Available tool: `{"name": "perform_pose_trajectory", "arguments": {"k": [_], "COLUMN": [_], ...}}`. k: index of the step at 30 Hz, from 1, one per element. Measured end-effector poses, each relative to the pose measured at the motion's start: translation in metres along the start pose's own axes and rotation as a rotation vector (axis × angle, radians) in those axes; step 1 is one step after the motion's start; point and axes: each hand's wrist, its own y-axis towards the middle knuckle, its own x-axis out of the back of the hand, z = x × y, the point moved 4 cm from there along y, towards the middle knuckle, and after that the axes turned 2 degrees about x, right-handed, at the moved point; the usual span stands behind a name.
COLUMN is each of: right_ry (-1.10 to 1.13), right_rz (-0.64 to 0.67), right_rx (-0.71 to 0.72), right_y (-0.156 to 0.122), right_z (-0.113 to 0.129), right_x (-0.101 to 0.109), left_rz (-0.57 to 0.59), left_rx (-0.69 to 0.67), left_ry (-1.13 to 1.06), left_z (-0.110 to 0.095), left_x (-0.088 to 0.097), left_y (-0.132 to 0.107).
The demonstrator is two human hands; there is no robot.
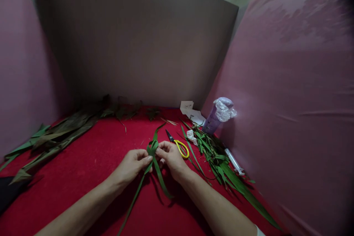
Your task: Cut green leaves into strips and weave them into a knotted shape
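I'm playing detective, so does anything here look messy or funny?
Yes: right of the scissors, leaf scraps lie in a tangle, with a crumpled white wad at its edge. The bottle looks odd, with clear plastic bunched over its top.

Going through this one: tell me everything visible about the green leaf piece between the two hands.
The green leaf piece looks like narrow, flat, ribbon-like leaf strip, looped and crossed at its middle. One pointed end juts up and away; two tails run down, a thin one slanting left out of the picture's bottom edge, a broader one curving right. The fingers of the left hand and right hand hold it, above the red cloth. Whether it is one strip or several, I cannot tell.
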Motion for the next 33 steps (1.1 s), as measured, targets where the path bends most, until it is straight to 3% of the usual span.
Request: {"name": "perform_pose_trajectory", "arguments": {"k": [13, 14, 16, 17, 19, 21, 24, 26, 29, 33], "right_ry": [-0.26, -0.313, -0.615, -0.756, -0.937, -1.063, -1.132, -1.066, -0.951, -0.883], "right_rz": [0.026, 0.008, -0.173, -0.189, -0.08, -0.012, -0.12, -0.138, -0.114, -0.055], "right_rx": [0.11, 0.161, 0.52, 0.689, 0.859, 0.788, 0.533, 0.459, 0.479, 0.61], "right_y": [-0.005, -0.01, -0.027, -0.038, -0.054, -0.061, -0.057, -0.053, -0.047, -0.047], "right_z": [0.005, 0.011, 0.033, 0.041, 0.044, 0.035, 0.02, 0.015, 0.016, 0.021], "right_x": [-0.007, -0.007, -0.009, -0.014, -0.029, -0.04, -0.042, -0.041, -0.038, -0.036], "left_rz": [-0.123, -0.134, -0.168, -0.19, -0.23, -0.256, -0.282, -0.287, -0.258, -0.205], "left_rx": [0.06, 0.057, 0.042, 0.031, 0.016, 0.017, 0.004, -0.018, -0.032, -0.047], "left_ry": [-0.305, -0.337, -0.404, -0.434, -0.489, -0.548, -0.652, -0.719, -0.796, -0.819], "left_z": [0.009, 0.009, 0.009, 0.008, 0.008, 0.007, 0.004, 0.001, -0.003, -0.002], "left_x": [0.013, 0.013, 0.015, 0.016, 0.019, 0.022, 0.024, 0.024, 0.021, 0.018], "left_y": [0.002, 0.002, 0.003, 0.003, 0.003, 0.003, 0.003, 0.003, 0.002, 0.001]}}
